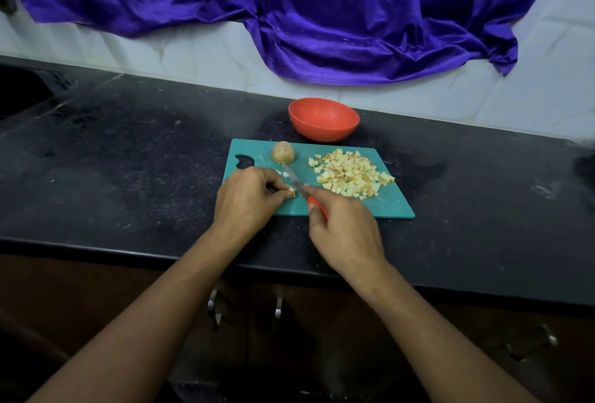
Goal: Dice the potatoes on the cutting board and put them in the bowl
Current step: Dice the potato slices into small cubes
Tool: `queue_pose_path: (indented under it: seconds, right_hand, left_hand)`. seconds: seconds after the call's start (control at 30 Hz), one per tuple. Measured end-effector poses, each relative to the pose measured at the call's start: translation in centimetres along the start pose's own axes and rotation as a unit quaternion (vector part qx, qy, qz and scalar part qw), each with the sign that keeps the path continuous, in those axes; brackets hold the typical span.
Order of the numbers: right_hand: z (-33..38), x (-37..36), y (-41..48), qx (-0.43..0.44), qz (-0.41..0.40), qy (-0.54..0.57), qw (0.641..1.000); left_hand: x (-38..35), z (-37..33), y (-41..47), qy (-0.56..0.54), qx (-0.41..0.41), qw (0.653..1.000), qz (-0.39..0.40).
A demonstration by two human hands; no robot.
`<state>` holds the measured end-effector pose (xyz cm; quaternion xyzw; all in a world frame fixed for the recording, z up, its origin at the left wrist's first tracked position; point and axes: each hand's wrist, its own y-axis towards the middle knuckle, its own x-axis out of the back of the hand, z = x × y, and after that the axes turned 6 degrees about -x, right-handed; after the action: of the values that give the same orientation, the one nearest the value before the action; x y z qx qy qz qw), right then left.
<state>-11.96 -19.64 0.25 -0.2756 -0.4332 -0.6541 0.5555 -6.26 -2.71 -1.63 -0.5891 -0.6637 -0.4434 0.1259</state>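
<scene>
A teal cutting board point(389, 206) lies on the black counter. On its right half sits a heap of diced potato point(349, 174). A whole potato piece point(283, 153) stands near the board's far left. My left hand point(248, 198) pinches a small potato piece point(291, 192) against the board. My right hand point(346, 229) grips a knife point(294, 180) by its orange handle, the blade lying just right of that piece and pointing away. An empty orange bowl point(323, 118) stands behind the board.
The black counter point(128, 161) stretches left and right, with a dark sink recess point(19, 90) at the far left. A purple cloth point(322, 10) hangs on the tiled wall behind. Cabinet handles point(214, 303) show below the counter edge.
</scene>
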Motion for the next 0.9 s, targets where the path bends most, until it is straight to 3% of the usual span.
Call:
queue_pose_path:
  seconds: [0.27, 0.63, 0.9]
  right_hand:
    - [0.9, -0.1, -0.1, 0.026, -0.008, -0.051, 0.998]
    - [1.0, -0.2, 1.1, 0.000, -0.004, -0.009, 1.000]
    - [1.3, -0.6, 0.9, 0.028, -0.011, -0.050, 0.998]
  left_hand:
    - [-0.1, 0.1, 0.0, -0.003, -0.001, 1.000, 0.003]
    - [-0.2, 0.2, 0.1, 0.003, 0.007, 1.000, 0.006]
    - [-0.3, 0.3, 0.1, 0.001, 0.006, 1.000, -0.002]
